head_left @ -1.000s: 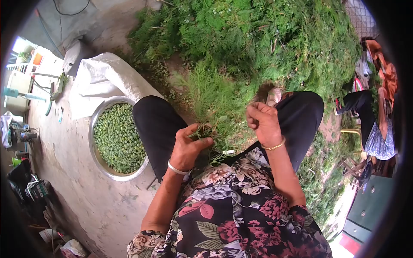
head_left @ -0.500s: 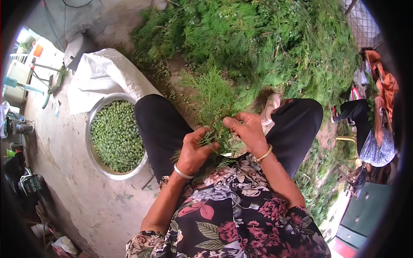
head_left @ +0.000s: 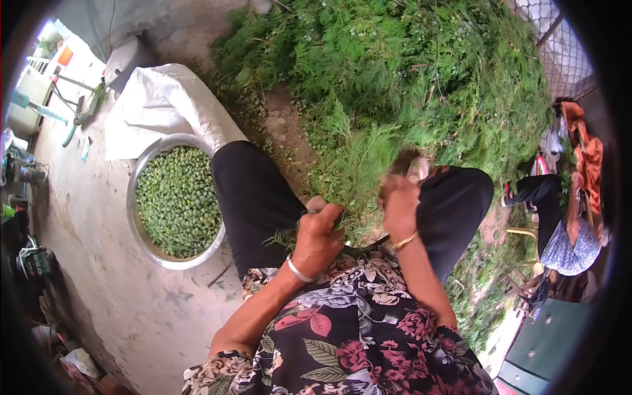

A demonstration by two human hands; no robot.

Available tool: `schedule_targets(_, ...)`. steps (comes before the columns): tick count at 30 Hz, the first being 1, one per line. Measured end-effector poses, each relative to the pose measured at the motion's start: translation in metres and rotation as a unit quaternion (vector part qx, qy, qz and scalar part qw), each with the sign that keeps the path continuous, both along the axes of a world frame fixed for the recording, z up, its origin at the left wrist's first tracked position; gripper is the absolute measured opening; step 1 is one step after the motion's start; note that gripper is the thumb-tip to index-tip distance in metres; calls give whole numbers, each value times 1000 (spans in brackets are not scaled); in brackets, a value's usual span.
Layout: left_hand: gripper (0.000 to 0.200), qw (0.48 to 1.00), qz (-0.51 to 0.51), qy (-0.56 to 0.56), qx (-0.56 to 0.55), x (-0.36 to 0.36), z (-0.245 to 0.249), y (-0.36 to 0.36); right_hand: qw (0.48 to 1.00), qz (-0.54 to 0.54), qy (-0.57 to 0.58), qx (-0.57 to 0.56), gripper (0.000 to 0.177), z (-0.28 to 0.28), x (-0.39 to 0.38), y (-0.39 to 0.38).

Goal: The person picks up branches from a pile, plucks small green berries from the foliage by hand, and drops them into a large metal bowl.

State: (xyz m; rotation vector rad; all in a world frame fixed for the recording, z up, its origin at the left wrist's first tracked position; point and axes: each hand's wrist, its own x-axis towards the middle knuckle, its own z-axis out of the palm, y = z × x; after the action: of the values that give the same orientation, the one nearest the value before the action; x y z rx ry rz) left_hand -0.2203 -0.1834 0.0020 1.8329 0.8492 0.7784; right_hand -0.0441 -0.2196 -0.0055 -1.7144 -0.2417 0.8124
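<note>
L hand (head_left: pixel 320 232): closed in a tight fist round the lower stems of the sprig bunch (head_left: pixel 352 174). Knuckles up, held over the lap.
L arm: forearm comes in from bottom-left, elbow bent, wrist approx. straight. Silver bangle (head_left: pixel 299 270) at the wrist.
R hand (head_left: pixel 399 203): motion-blurred. Back of hand to cam, fingers look curled in. Sits at the right edge of the bunch, a bit higher than the L hand. Can't tell if it grips any stems or only touches them.
R arm: forearm rises steeply from the torso. Gold bangle (head_left: pixel 405 240) at the wrist.
Sprig bunch: feathery green, between the two knees. Fans out above the L fist, w/ tips overlapping the pile behind.
Trousers (head_left: pixel 253 191): black, knees spread either side of the hands.
Shirt (head_left: pixel 355 329): floral, dark w/ red and grey blooms.
Bowl (head_left: pixel 131 201): round, metal, on the concrete floor just beside the L knee. Its right edge is hidden by the trouser leg.
Pods (head_left: pixel 178 201): small, green, filling the bowl.
Sack (head_left: pixel 158 108): white, behind the bowl, meets its far rim.
Pile (head_left: pixel 421 72): big heap of the same greenery, beyond the knees.
Other person (head_left: pixel 569 224): seated far right, partly in view, well apart.
</note>
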Motion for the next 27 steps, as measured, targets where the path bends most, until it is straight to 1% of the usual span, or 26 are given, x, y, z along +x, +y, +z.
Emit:
schedule_targets(1, 25, 1000, 3, -2, -1, -2, -2, -1, 997, -58, 39, -6, 10, 7, 16, 1)
schedule_targets(3, 20, 998, 18, -32, -43, -8, -11, -1, 981, -68, 44, 179, 11, -19, 58, -17)
schedule_targets(4, 20, 998, 25, -30, -45, -10, -18, 1, 977, -40, 89, 192, 11, -14, 66, -16)
schedule_targets(5, 18, 992, 20, -60, -113, -10, -28, 5, 970, -15, 133, 205, 12, -2, 70, -10)
schedule_targets(6, 15, 980, 13, -93, -178, -9, -32, 10, 972, -19, 116, 205, 13, 26, 54, 2)
schedule_targets(7, 15, 980, 16, -95, -177, -9, -30, 14, 965, 19, 125, 231, 17, 46, 41, 15)
schedule_targets(9, 10, 925, 3, -96, -369, -12, -18, 24, 942, 109, 149, 281, 25, 84, 9, 41)
schedule_targets(10, 12, 907, 9, -105, -407, -12, -10, 26, 924, 163, 165, 305, 30, 103, -13, 55)
schedule_targets(11, 12, 910, 17, -103, -402, -12, -17, 26, 894, 254, 179, 324, 42, 120, -35, 68)
schedule_targets(12, 11, 920, 25, -140, -364, -11, -33, 25, 850, 339, 203, 348, 51, 133, -53, 81)
schedule_targets(14, 14, 877, 49, -222, -424, -11, -32, 28, 826, 392, 183, 362, 62, 150, -93, 99)
schedule_targets(15, 14, 879, 60, -221, -418, -12, -31, 28, 827, 428, 115, 345, 72, 159, -103, 103)
schedule_targets(17, 16, 843, 80, -272, -457, -16, -32, 29, 821, 424, 108, 367, 72, 163, -114, 111)
schedule_targets(18, 18, 834, 85, -280, -467, -18, -41, 30, 815, 432, 114, 368, 72, 160, -114, 110)
schedule_targets(19, 18, 835, 95, -283, -463, -19, -40, 31, 841, 425, 84, 325, 65, 155, -107, 105)
schedule_targets(20, 19, 819, 112, -294, -480, -21, -37, 33, 864, 414, 52, 280, 58, 147, -98, 99)
schedule_targets(21, 20, 803, 127, -304, -498, -23, -35, 35, 889, 390, -15, 240, 50, 133, -90, 93)
schedule_targets(22, 28, 832, 109, -275, -470, -30, -34, 39, 908, 361, -83, 197, 42, 114, -81, 86)
schedule_targets(23, 28, 831, 111, -273, -472, -32, -32, 44, 919, 337, -108, 176, 39, 88, -70, 78)
schedule_targets(24, 28, 828, 155, -298, -448, -31, -29, 50, 929, 309, -135, 152, 37, 69, -62, 69)
schedule_targets(25, 27, 823, 192, -321, -426, -26, -25, 55, 915, 356, -175, 75, 34, 64, -57, 57)
schedule_targets(26, 28, 779, 217, -363, -464, -24, -14, 60, 893, 396, -215, -5, 32, 62, -50, 45)
schedule_targets(27, 22, 763, 235, -382, -465, -21, -11, 66, 897, 383, -219, -13, 32, 54, -47, 34)
